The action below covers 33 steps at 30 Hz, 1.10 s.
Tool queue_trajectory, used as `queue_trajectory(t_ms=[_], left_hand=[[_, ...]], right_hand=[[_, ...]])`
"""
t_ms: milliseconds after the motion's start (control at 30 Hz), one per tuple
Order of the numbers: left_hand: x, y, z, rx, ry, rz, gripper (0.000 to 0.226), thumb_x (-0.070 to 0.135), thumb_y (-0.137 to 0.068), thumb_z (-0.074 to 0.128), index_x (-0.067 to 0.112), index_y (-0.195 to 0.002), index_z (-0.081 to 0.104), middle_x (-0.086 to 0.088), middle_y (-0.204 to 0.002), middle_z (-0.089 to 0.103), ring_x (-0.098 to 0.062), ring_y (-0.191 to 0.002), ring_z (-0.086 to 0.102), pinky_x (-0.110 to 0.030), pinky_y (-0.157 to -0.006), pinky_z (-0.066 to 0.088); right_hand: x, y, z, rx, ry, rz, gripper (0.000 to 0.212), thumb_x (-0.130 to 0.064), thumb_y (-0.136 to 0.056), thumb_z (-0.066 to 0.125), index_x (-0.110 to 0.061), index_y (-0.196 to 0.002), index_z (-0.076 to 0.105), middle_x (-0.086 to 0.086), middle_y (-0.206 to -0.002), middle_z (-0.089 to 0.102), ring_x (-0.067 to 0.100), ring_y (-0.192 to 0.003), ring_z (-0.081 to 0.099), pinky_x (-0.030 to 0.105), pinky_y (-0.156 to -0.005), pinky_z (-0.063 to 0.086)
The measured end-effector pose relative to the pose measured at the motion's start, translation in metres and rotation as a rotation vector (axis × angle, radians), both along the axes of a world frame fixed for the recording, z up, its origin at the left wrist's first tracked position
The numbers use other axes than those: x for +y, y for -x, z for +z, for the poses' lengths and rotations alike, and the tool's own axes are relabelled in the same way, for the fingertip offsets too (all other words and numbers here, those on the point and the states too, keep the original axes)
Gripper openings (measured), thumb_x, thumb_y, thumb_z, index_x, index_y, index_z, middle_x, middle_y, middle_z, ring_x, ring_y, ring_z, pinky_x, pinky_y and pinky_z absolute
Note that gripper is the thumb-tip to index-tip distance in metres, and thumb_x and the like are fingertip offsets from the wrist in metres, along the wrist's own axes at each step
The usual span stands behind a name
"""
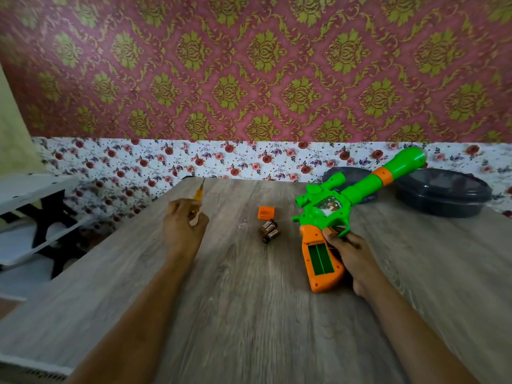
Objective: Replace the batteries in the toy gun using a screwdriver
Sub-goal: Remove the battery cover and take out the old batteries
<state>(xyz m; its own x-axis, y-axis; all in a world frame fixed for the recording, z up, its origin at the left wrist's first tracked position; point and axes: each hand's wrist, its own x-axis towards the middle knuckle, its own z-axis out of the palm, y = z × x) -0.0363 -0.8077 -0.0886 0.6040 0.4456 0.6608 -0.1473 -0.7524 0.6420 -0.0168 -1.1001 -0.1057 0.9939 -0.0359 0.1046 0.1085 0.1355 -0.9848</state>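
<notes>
Over the desk (249, 314), my left hand (184, 221) grips the screwdriver (199, 193) at 10 o'clock; my right hand (352, 253) holds the toy gun (357, 187) at 2.

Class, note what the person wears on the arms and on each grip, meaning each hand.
Nothing worn shows: left forearm and right forearm are bare, with no sleeves or watch. Left grip and right grip wear no gloves; rings cannot be told.

Green-orange toy gun (357, 195) (damask wallpaper (249, 67) maroon-gold)
</notes>
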Motion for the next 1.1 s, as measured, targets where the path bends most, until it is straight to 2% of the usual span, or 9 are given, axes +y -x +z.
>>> queue_trajectory(t_ms=[167, 333, 467, 633, 733, 867, 967, 1067, 1100], left_hand=[[0.012, -0.009, -0.011, 0.193, 0.044, 0.102, 0.023, 0.001, -0.091, 0.053, 0.002, -0.107, 0.069, -0.017, -0.083, 0.069, -0.018, -0.049, 0.049, -0.025, -0.048, 0.037], [0.011, -0.012, -0.014, 0.418, -0.068, 0.097, 0.033, -0.004, -0.09, 0.045, 0.002, -0.115, 0.066, -0.024, -0.112, 0.066, -0.036, -0.092, 0.065, -0.038, -0.084, 0.052], [0.012, -0.01, -0.017, 0.562, -0.149, 0.102, 0.032, 0.001, -0.091, 0.044, 0.008, -0.113, 0.067, -0.02, -0.111, 0.066, -0.034, -0.095, 0.064, -0.041, -0.085, 0.053], [0.009, -0.002, -0.01, 0.491, -0.129, 0.104, 0.033, 0.003, -0.091, 0.049, 0.012, -0.119, 0.065, -0.018, -0.111, 0.067, -0.035, -0.09, 0.065, -0.04, -0.079, 0.054], [-0.003, 0.015, 0.002, 0.346, -0.132, 0.08, 0.033, 0.008, -0.093, 0.05, 0.016, -0.122, 0.062, -0.015, -0.101, 0.071, -0.025, -0.067, 0.062, -0.033, -0.065, 0.053], [-0.033, 0.036, 0.014, 0.289, -0.122, -0.058, 0.03, 0.016, -0.093, 0.054, 0.021, -0.12, 0.064, -0.005, -0.115, 0.069, -0.021, -0.079, 0.067, -0.022, -0.078, 0.051], [-0.061, 0.048, 0.025, 0.316, 0.028, -0.288, 0.031, 0.02, -0.092, 0.058, 0.016, -0.122, 0.062, -0.003, -0.118, 0.067, -0.018, -0.099, 0.065, -0.003, -0.086, 0.037], [-0.089, 0.065, 0.035, 0.394, 0.325, -0.588, 0.039, 0.025, -0.093, 0.057, 0.021, -0.132, 0.052, 0.0, -0.118, 0.06, -0.017, -0.098, 0.06, -0.033, -0.084, 0.054], [-0.096, 0.07, 0.038, 0.454, 0.388, -0.662, 0.044, 0.027, -0.093, 0.057, 0.024, -0.136, 0.047, 0.001, -0.119, 0.055, -0.018, -0.103, 0.057, -0.032, -0.077, 0.055]], right_hand=[[-0.002, -0.004, -0.003, 0.013, -0.001, 0.017, 0.008, -0.016, -0.087, 0.061, -0.015, -0.08, 0.065, -0.01, -0.06, 0.07, 0.002, -0.053, 0.065, 0.018, -0.051, 0.053], [-0.004, -0.004, -0.003, 0.014, 0.015, 0.026, 0.007, -0.017, -0.087, 0.061, -0.016, -0.081, 0.065, -0.008, -0.062, 0.071, 0.003, -0.055, 0.066, 0.023, -0.057, 0.054], [-0.005, -0.005, -0.004, 0.015, 0.005, 0.034, 0.008, -0.016, -0.087, 0.061, -0.015, -0.08, 0.065, -0.008, -0.061, 0.071, 0.003, -0.055, 0.065, 0.02, -0.054, 0.055], [-0.002, -0.004, -0.002, 0.023, 0.027, 0.049, 0.01, -0.015, -0.088, 0.06, -0.013, -0.079, 0.065, -0.006, -0.059, 0.07, 0.004, -0.052, 0.064, 0.019, -0.05, 0.052], [0.001, 0.005, 0.003, 0.036, 0.065, 0.039, 0.008, -0.016, -0.088, 0.061, -0.012, -0.082, 0.065, 0.002, -0.069, 0.069, 0.006, -0.053, 0.064, 0.024, -0.056, 0.053], [0.003, 0.024, 0.009, 0.062, 0.109, 0.049, 0.008, -0.018, -0.088, 0.062, -0.012, -0.082, 0.065, 0.01, -0.08, 0.068, 0.016, -0.065, 0.064, 0.032, -0.068, 0.051], [0.011, 0.039, 0.014, 0.083, 0.064, 0.051, 0.012, -0.016, -0.087, 0.063, -0.011, -0.075, 0.064, 0.0, -0.061, 0.068, 0.009, -0.053, 0.063, 0.024, -0.057, 0.051], [0.019, 0.058, 0.017, 0.146, -0.027, 0.058, 0.014, -0.015, -0.085, 0.065, -0.009, -0.073, 0.064, -0.003, -0.052, 0.066, 0.007, -0.046, 0.061, 0.025, -0.057, 0.05], [0.021, 0.065, 0.018, 0.175, -0.052, 0.069, 0.013, -0.015, -0.085, 0.065, -0.008, -0.074, 0.065, -0.002, -0.053, 0.067, 0.007, -0.047, 0.062, 0.027, -0.059, 0.051]])
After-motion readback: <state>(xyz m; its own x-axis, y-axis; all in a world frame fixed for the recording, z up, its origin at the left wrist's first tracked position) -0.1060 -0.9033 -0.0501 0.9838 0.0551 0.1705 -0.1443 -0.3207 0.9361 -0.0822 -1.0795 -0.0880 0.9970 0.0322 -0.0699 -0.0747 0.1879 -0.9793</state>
